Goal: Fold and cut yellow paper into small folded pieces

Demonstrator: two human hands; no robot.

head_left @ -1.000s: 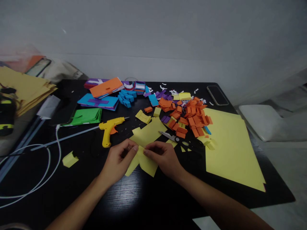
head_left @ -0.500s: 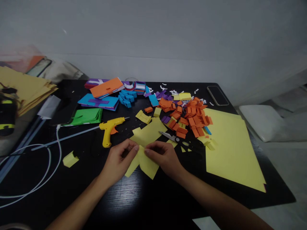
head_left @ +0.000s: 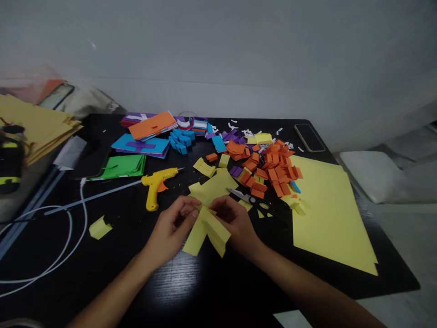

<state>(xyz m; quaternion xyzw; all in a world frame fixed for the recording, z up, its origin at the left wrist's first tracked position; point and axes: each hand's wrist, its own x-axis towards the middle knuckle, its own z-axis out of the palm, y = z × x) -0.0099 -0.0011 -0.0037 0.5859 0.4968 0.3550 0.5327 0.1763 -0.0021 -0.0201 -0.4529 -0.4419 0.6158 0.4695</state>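
Note:
Between my two hands is a piece of yellow paper with creased flaps hanging toward me. My left hand pinches its left side between thumb and fingers. On the other side my right hand is closed on the paper, its thumb partly hidden behind a raised flap. More cut yellow paper lies flat just beyond my fingers. A pair of scissors rests right of it, blades pointing left, its dark handles hard to see against the table. A yellow glue gun lies to the left of my hands.
Folded orange paper pieces are heaped at the back right, beside large yellow sheets and a phone. Green paper and blue folded pieces lie back left. A white cable loops at left; a small yellow folded piece lies nearby.
The yellow paper has turned in my hands, and its right flap now stands folded up. My right thumb has slid behind that flap. Everything else on the table stays put.

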